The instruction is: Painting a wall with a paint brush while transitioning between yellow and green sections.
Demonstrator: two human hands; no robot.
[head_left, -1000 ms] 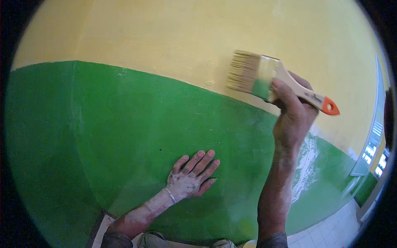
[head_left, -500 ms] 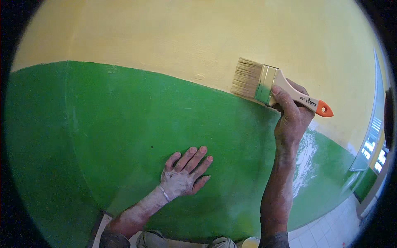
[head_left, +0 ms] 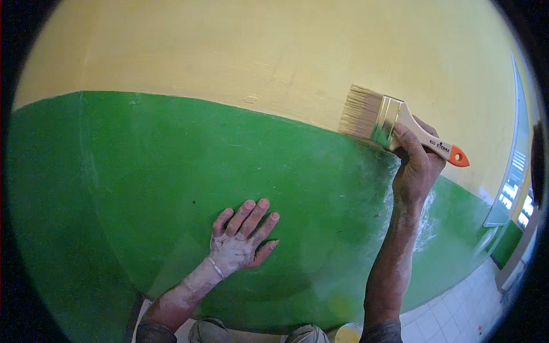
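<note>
A wide flat paintbrush [head_left: 390, 120] with pale bristles, a metal ferrule and a light handle with an orange end is in my right hand [head_left: 416, 166]. My fingers wrap its handle near the ferrule. The bristles point left and lie at the border between the yellow upper wall [head_left: 229, 51] and the green lower wall [head_left: 154, 166]. The ferrule reflects green along its lower part. My left hand [head_left: 237, 243], dusted whitish and with a band at the wrist, rests on the green wall with fingers spread, holding nothing.
A whitish smeared patch [head_left: 425, 226] marks the green wall beside my right forearm. Pale floor tiles [head_left: 443, 314] run along the lower right. A yellowish round container [head_left: 347, 334] stands low by my knee. At the far right is a blue-framed window or door panel [head_left: 506, 188].
My right hand has carried the brush rightward along the colour border. The view has shifted slightly right, while my left hand keeps its place on the wall.
</note>
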